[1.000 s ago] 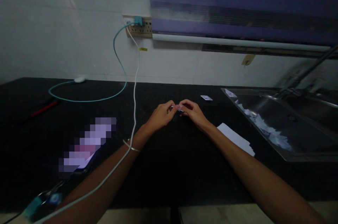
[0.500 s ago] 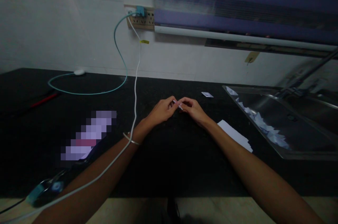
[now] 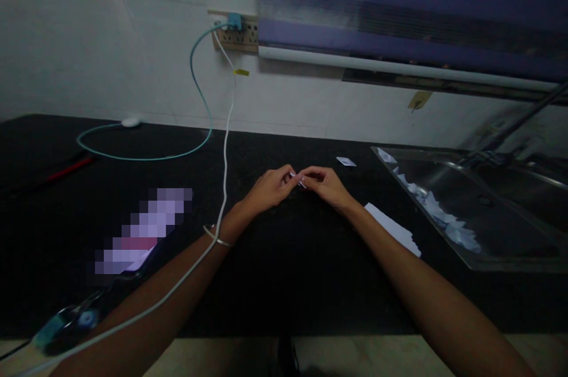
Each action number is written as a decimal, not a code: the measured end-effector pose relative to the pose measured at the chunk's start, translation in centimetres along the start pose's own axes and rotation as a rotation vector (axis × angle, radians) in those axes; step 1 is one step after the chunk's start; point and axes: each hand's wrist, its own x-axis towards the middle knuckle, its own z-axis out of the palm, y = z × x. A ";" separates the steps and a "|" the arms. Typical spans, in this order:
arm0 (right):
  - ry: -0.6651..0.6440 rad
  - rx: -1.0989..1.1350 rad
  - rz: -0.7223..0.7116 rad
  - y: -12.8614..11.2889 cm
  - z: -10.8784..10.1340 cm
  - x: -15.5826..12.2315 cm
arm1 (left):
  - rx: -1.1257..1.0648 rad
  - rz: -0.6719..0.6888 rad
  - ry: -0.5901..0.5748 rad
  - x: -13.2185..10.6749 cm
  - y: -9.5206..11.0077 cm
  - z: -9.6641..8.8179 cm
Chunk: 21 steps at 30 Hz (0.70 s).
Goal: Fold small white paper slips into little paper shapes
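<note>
My left hand (image 3: 277, 185) and my right hand (image 3: 323, 184) meet over the black counter, fingertips touching. Both are closed in a pinch on a small folded piece of white paper (image 3: 302, 183), mostly hidden by the fingers. Beyond my right hand lies a folded paper diamond (image 3: 346, 161). A stack of white paper (image 3: 393, 229) rests beside my right forearm. Several folded white paper pieces (image 3: 432, 206) line the left rim of the sink at the right.
A white cable (image 3: 225, 170) runs down across my left wrist and forearm. A teal cable (image 3: 146, 158) loops at the back left. The steel sink (image 3: 506, 205) sits at the right. On the left lie a blurred-out screen (image 3: 153, 223) and a red object (image 3: 71, 168).
The whole view has shifted slightly. Both hands stay together on the folded paper, with only a small shift of the fingers.
</note>
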 end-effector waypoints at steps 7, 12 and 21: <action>0.017 -0.048 -0.066 0.0 0.2 -0.1 | -0.006 0.013 0.010 0.0 -0.2 0.0; 0.033 -0.072 -0.114 0.4 0.2 0.1 | -0.047 0.013 0.007 0.0 0.0 0.0; 0.152 -0.071 -0.172 0.1 0.5 0.0 | -0.285 -0.064 -0.016 0.3 0.1 0.0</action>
